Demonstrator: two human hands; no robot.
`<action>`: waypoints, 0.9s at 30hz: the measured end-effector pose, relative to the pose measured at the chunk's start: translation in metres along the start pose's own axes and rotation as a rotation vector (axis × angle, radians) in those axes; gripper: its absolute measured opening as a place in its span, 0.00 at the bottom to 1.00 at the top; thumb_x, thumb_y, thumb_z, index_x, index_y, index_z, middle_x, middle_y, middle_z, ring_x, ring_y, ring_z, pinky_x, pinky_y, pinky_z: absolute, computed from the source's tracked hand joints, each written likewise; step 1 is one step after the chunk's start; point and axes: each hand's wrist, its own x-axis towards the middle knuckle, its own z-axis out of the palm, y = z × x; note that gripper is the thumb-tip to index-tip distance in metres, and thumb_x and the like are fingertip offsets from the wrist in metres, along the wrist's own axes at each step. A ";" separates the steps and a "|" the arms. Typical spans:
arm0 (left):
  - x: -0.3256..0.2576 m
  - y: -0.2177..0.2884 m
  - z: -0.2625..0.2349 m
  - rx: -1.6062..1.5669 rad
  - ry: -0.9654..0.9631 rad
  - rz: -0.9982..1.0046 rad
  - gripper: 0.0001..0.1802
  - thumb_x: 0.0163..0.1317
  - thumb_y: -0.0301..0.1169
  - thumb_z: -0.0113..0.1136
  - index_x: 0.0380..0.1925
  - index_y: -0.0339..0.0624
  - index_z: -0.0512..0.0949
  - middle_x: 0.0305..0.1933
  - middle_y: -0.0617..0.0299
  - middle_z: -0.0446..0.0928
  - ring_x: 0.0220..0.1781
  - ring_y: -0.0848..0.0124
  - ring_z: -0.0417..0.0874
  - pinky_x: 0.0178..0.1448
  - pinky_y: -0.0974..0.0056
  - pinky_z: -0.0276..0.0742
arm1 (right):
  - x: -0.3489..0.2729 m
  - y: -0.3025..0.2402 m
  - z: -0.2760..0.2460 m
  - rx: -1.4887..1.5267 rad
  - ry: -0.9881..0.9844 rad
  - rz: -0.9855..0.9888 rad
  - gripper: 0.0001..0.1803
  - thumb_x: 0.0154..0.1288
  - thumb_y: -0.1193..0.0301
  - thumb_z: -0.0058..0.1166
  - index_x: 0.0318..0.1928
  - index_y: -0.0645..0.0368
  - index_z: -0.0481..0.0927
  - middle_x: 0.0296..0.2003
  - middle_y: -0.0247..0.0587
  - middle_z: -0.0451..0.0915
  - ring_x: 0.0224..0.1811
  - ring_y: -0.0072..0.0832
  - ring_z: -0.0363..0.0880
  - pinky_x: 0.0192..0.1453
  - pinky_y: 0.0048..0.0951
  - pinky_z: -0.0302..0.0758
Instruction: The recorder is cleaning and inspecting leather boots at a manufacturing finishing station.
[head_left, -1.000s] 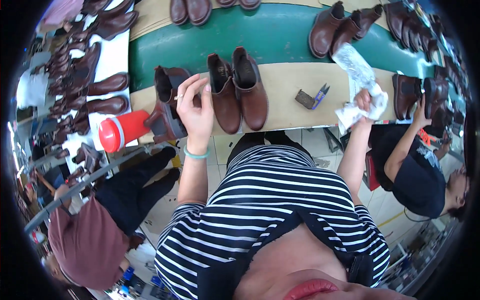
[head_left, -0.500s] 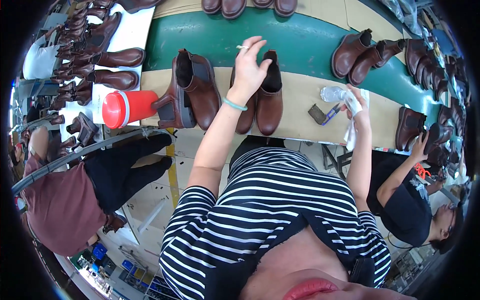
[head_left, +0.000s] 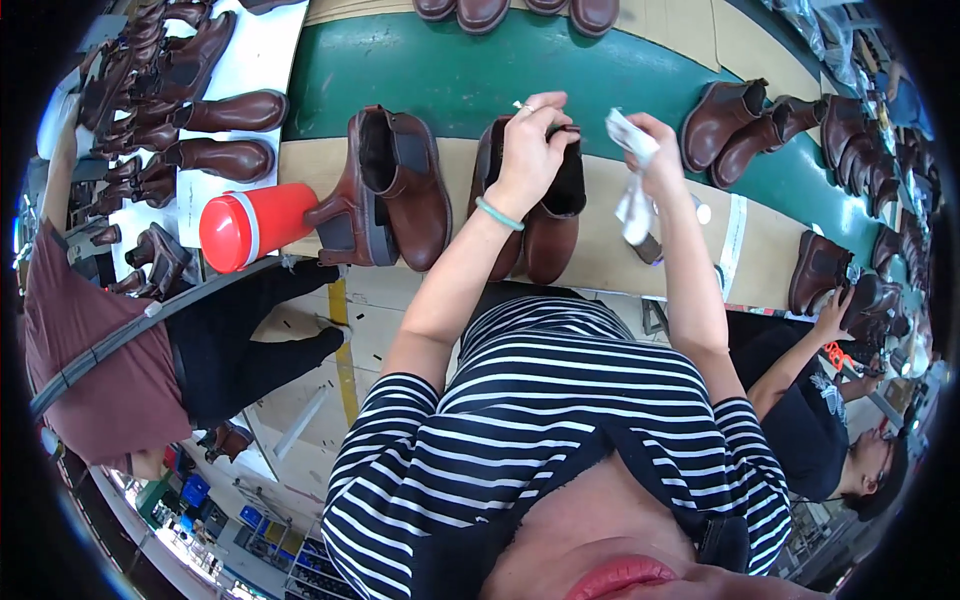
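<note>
Your left hand (head_left: 535,145) is gripping the top of a brown boot (head_left: 545,215) standing on the tan bench (head_left: 600,250), while your right hand (head_left: 655,150) is pinching a crumpled white cloth (head_left: 630,190) just beside it.

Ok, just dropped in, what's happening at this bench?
A person in a striped shirt stands at a workbench beside a green belt. The left hand grips the top of a brown boot; the right hand holds a white cloth next to it. A second boot and a red cup sit alongside.
</note>
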 end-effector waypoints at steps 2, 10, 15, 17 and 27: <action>0.001 0.024 -0.022 -0.165 0.133 0.013 0.27 0.41 0.13 0.66 0.47 0.35 0.75 0.60 0.51 0.69 0.58 0.60 0.75 0.59 0.60 0.75 | -0.010 -0.014 -0.001 0.018 -0.019 -0.018 0.04 0.60 0.76 0.53 0.36 0.61 0.78 0.21 0.32 0.74 0.12 0.13 0.62 0.13 0.17 0.51; 0.004 -0.017 -0.052 -0.299 0.055 -0.227 0.13 0.48 0.17 0.65 0.37 0.32 0.80 0.48 0.54 0.76 0.46 0.66 0.81 0.50 0.65 0.78 | 0.009 -0.048 0.116 -0.684 -0.238 -0.434 0.16 0.47 0.63 0.69 0.28 0.64 0.83 0.23 0.43 0.80 0.26 0.28 0.78 0.33 0.28 0.74; 0.003 -0.029 -0.055 -0.313 0.037 -0.262 0.06 0.50 0.14 0.62 0.30 0.29 0.80 0.34 0.57 0.80 0.35 0.73 0.82 0.43 0.70 0.79 | 0.023 -0.064 0.102 -1.038 -0.202 -0.323 0.16 0.45 0.64 0.68 0.27 0.66 0.81 0.22 0.46 0.80 0.24 0.29 0.77 0.32 0.30 0.73; 0.002 -0.032 -0.055 -0.331 0.045 -0.265 0.06 0.50 0.14 0.62 0.30 0.29 0.80 0.34 0.57 0.80 0.35 0.73 0.82 0.41 0.70 0.78 | 0.025 -0.070 0.104 -0.961 -0.268 -0.252 0.16 0.42 0.63 0.70 0.27 0.63 0.84 0.25 0.48 0.82 0.28 0.33 0.82 0.35 0.33 0.77; 0.001 -0.041 -0.054 -0.220 0.046 -0.235 0.06 0.51 0.15 0.61 0.31 0.32 0.80 0.30 0.60 0.79 0.32 0.76 0.79 0.37 0.71 0.74 | 0.026 -0.068 0.122 -1.000 -0.302 -0.282 0.18 0.42 0.63 0.71 0.27 0.65 0.82 0.25 0.49 0.81 0.28 0.37 0.81 0.36 0.34 0.77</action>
